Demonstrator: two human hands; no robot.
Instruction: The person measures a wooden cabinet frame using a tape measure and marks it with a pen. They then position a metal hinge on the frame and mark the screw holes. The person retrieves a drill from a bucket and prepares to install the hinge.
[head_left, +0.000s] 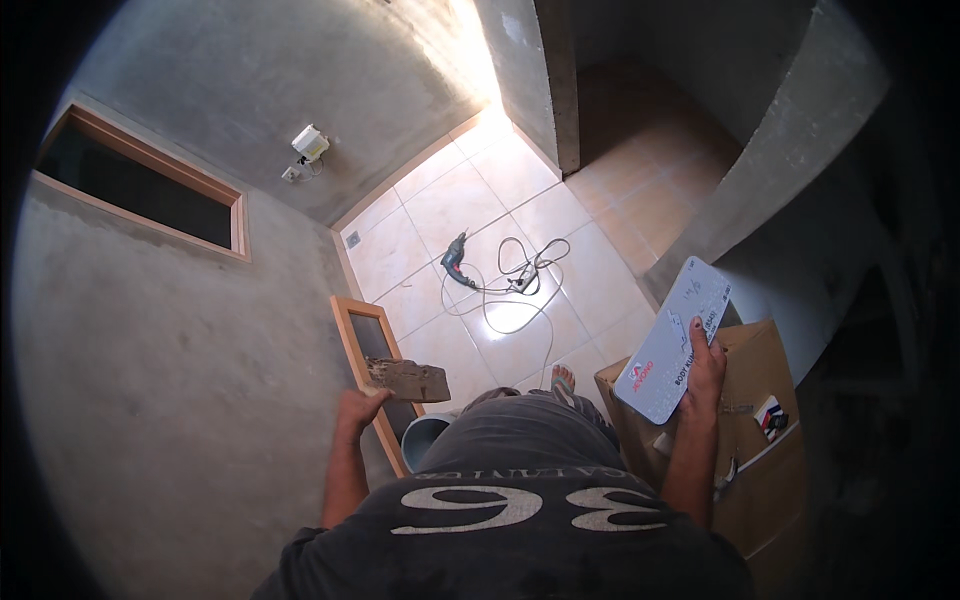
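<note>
At the lower left, my left hand (360, 408) is closed around the near end of a rough brown block (408, 380), which looks like weathered wood. The block is held in front of a small wood-framed panel (352, 330) that leans by the left wall. On the other side, my right hand (705, 375) grips a flat white rectangular box (675, 340) with printing on its face. Its thumb lies across the top, while the other fingers are mostly hidden beneath. This box is tilted above a brown cardboard carton (755, 350).
A dark power drill (455, 262) lies on the tiled floor (400, 245) beside a tangled cord and a white socket strip (522, 280). A grey bucket (424, 432) stands near my left side. Small items, including a red, white and black packet (771, 418), rest at the carton.
</note>
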